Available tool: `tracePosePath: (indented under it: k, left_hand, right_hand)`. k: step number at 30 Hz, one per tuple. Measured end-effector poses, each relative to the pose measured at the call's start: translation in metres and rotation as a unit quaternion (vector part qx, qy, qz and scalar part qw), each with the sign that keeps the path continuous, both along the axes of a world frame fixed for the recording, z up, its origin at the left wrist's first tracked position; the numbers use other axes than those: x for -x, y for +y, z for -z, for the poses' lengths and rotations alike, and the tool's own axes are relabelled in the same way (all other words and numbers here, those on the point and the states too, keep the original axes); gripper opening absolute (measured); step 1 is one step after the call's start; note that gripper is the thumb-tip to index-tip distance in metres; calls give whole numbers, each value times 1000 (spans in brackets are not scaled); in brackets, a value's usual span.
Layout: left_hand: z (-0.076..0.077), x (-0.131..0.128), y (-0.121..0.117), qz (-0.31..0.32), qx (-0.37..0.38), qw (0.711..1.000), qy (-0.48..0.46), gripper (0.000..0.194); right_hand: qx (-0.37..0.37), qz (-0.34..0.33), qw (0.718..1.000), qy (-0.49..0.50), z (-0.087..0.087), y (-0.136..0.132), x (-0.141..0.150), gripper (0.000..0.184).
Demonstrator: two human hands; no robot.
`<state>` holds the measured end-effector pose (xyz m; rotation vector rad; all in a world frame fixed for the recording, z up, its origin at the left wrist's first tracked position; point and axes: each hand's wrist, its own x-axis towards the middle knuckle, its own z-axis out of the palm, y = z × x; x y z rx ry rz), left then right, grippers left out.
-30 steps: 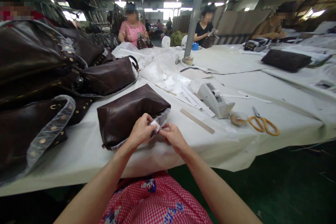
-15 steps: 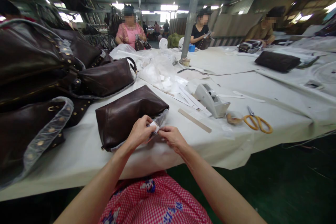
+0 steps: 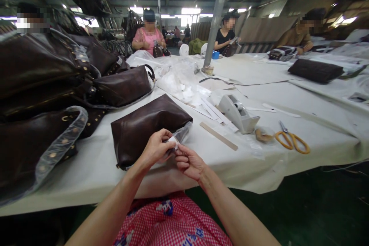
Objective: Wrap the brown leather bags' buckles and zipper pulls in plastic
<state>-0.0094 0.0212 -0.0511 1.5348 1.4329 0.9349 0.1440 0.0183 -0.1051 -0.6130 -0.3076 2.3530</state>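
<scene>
A dark brown leather handbag (image 3: 144,123) lies on the white-covered table in front of me, with clear plastic wrap (image 3: 183,130) at its right end. Beside that end, my left hand (image 3: 158,145) pinches a small white piece (image 3: 173,141) that looks like paper or tape. The fingertips of my right hand (image 3: 188,161) meet the same white piece from the right, its other fingers curled in. What the white piece is fixed to underneath is hidden by my fingers.
Several brown bags (image 3: 37,73) are piled at the left. Right of the handbag are a flat strip (image 3: 219,136), a tape dispenser (image 3: 239,113) and orange-handled scissors (image 3: 292,141). A metal post (image 3: 216,19) rises behind. Co-workers (image 3: 148,38) sit across the table.
The whole view has shifted, so things sit slightly farther right. My right hand has turned, its curled fingers now showing, while both hands stay at the white piece.
</scene>
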Motion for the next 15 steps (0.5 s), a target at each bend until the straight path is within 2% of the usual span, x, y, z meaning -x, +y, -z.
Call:
tracePosePath:
  k: [3, 6, 10, 13, 15]
  left_hand:
    - [-2, 1, -5, 2, -8, 1000, 5, 16]
    - [-2, 1, -8, 12, 4, 1000, 26, 14]
    - [1, -5, -6, 13, -24, 996, 83, 9]
    - [0, -8, -8, 7, -37, 990, 133, 12]
    - [-4, -3, -18, 7, -63, 987, 150, 16]
  right_hand:
    - [5, -36, 996, 82, 11, -2, -1, 34]
    - [15, -81, 990, 111, 20, -1, -2, 41]
    - [56, -93, 987, 121, 20, 1, -1, 36]
    - [51, -70, 994, 67, 14, -7, -5, 28]
    - [-6, -65, 997, -33, 12, -14, -16, 31]
